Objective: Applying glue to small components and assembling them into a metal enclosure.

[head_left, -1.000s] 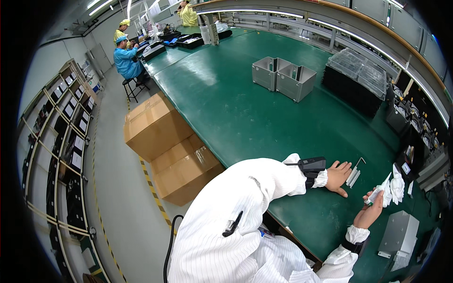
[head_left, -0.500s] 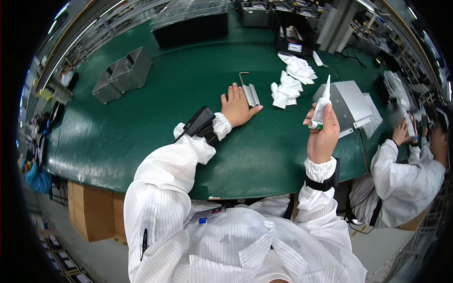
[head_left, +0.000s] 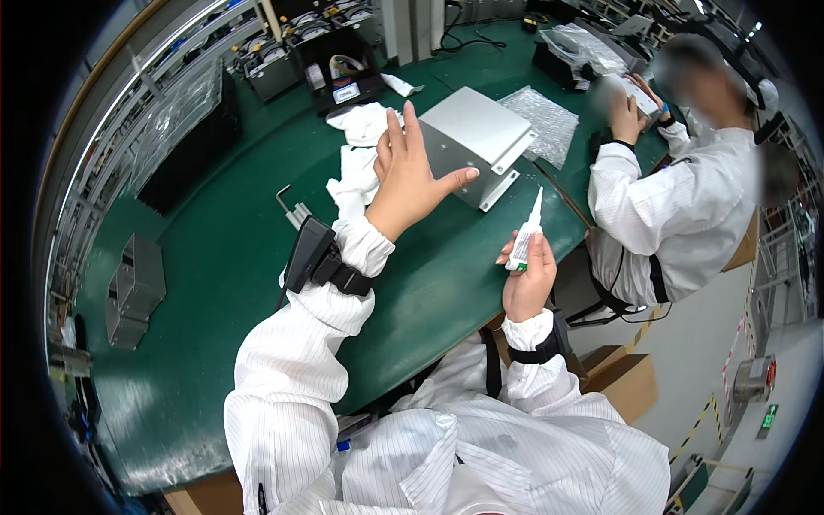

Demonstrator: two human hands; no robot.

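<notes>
My right hand (head_left: 530, 287) grips a small white glue bottle (head_left: 523, 247) with a long tapered nozzle that points up. Fingers spread, my left hand (head_left: 410, 182) hovers over the green table beside a grey metal box (head_left: 477, 129) with mounting flanges, and nothing is in it. Its thumb reaches in front of the box's side; whether it touches cannot be seen. Crumpled white cloths (head_left: 355, 176) lie just behind my left hand and are partly hidden by it. Left of my wrist, a hex key (head_left: 282, 197) lies by a small ribbed metal piece (head_left: 298, 215), partly covered by my wrist device.
Grey open bins (head_left: 137, 279) stand at the left of the table (head_left: 215, 360). A black bin (head_left: 343, 86) sits at the back, with bubble wrap (head_left: 542, 120) right of the metal box. A co-worker (head_left: 687, 189) works at the right with a white object.
My view has swung to the right. My left hand has lifted off the table beside the ribbed piece and moved right, toward the metal box. My right hand keeps hold of the glue bottle.
</notes>
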